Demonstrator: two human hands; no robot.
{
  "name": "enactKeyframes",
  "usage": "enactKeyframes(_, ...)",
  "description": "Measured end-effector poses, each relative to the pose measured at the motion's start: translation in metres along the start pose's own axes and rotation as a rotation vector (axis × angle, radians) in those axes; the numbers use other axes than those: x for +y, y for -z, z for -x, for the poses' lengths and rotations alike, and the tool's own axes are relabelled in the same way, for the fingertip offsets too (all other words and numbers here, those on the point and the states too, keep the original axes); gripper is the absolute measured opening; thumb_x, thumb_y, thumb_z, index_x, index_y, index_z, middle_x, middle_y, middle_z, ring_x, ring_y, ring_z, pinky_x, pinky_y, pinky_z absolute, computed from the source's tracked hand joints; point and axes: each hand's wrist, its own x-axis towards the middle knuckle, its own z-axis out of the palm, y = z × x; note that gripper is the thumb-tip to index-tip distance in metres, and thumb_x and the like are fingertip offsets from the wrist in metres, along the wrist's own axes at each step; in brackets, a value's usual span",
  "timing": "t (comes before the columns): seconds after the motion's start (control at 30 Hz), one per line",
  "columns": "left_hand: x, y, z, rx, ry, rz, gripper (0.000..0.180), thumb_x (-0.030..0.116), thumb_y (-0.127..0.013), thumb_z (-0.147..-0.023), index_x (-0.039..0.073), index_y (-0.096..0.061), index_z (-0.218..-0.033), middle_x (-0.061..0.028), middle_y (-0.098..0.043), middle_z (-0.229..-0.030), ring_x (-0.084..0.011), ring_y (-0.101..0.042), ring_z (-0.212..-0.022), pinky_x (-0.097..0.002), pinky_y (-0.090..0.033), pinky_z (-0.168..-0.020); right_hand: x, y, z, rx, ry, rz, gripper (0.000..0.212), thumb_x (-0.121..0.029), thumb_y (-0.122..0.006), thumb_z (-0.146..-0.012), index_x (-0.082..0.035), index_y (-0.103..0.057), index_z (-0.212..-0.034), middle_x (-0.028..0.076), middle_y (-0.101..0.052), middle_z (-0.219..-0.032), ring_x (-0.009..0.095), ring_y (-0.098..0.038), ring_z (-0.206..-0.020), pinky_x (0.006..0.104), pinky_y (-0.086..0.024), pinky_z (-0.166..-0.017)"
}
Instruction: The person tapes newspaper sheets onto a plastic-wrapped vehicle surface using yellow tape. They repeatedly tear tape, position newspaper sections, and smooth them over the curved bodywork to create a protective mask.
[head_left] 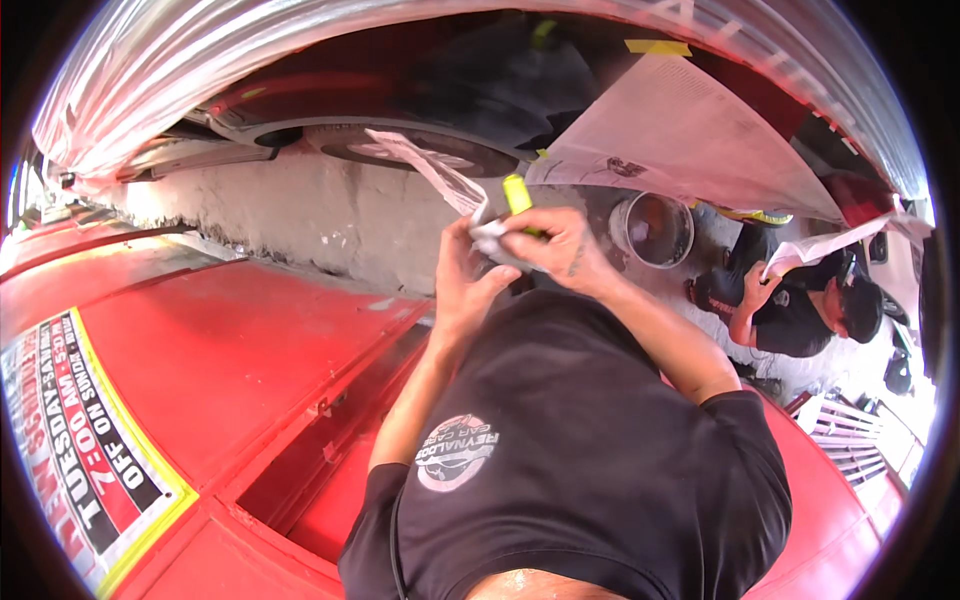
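Note:
Both my hands meet in front of my chest, fingers bent inward and partly smeared by motion. A folded strip of newspaper [435, 172] runs up and to the left from between them, its lower end crumpled. My left hand [467, 285] grips this paper near that end. My right hand [565, 247] touches the crumpled part with its fingertips and holds bright yellow tape [516, 193], which sticks out above the fingers. Whether the tape is a roll or a loose piece is partly hidden by the hand.
Ahead is a dark car with a wheel [410, 150], newspaper sheet [665, 135] taped on and plastic sheeting [250, 60]. A bucket [655, 230] stands on the floor. To the right, a co-worker [800, 315] holds paper. A red metal surface [230, 330] with a sign lies left.

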Motion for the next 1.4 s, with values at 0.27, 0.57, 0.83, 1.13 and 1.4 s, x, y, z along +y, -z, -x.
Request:
enactKeyframes(0.27, -0.019, 0.021, 0.021, 0.271, 0.159, -0.245, 0.018, 0.010, -0.063, -0.101, -0.001, -0.068, -0.114, -0.0004, -0.067, -0.099, -0.0083, -0.058, -0.092, -0.0230, -0.047, -0.079, 0.023, -0.010, -0.004, 0.053, -0.071, -0.136, 0.021, -0.012, -0.070, -0.092, 0.001, -0.074, -0.107, 0.002, -0.072, -0.093, 0.008, -0.062, -0.085, 0.0269, -0.050, -0.077)
enactKeyframes(0.57, 0.010, 0.207, 0.011, 0.509, 0.023, -0.045, 0.022, 0.008, -0.070, -0.096, -0.005, -0.068, -0.114, -0.0052, -0.070, -0.102, -0.0137, -0.062, -0.089, -0.0293, -0.048, -0.079, -0.007, 0.108, 0.063, 0.654, 0.202, 0.198, 0.016, -0.004, -0.068, -0.091, -0.001, -0.075, -0.105, -0.004, -0.068, -0.084, 0.005, -0.059, -0.070, 0.0222, -0.047, -0.065)
enactKeyframes(0.83, 0.064, 0.254, -0.080, 0.591, -0.124, -0.971, 0.019, 0.012, -0.071, -0.094, -0.006, -0.071, -0.101, -0.0134, -0.068, -0.080, -0.0192, -0.061, -0.075, -0.0361, -0.047, -0.071, 0.007, 0.142, 0.050, 0.997, 0.268, 0.256, 0.019, -0.012, -0.066, -0.095, 0.004, -0.073, -0.101, 0.006, -0.071, -0.073, 0.011, -0.067, -0.066, 0.0250, -0.050, -0.065)
enactKeyframes(1.13, 0.091, 0.231, -0.195, 0.632, -0.356, -0.504, 0.026, 0.018, -0.071, -0.096, -0.007, -0.071, -0.096, -0.0085, -0.065, -0.068, -0.0124, -0.057, -0.050, -0.0259, -0.047, -0.046, -0.037, 0.107, -0.006, 1.391, 0.453, 0.429, 0.019, -0.010, -0.064, -0.097, 0.007, -0.069, -0.103, 0.010, -0.072, -0.078, 0.020, -0.075, -0.068, 0.0257, -0.054, -0.057)
enactKeyframes(1.4, 0.105, 0.264, -0.242, 0.396, -0.282, 0.033, 0.015, 0.013, -0.071, -0.095, -0.001, -0.064, -0.097, -0.0035, -0.054, -0.062, -0.0171, -0.055, -0.049, -0.0310, -0.049, -0.046, -0.062, 0.093, -0.036, 1.520, 0.577, 0.369, 0.017, -0.006, -0.062, -0.099, 0.009, -0.066, -0.106, 0.013, -0.071, -0.079, 0.024, -0.075, -0.067, 0.0298, -0.061, -0.060)
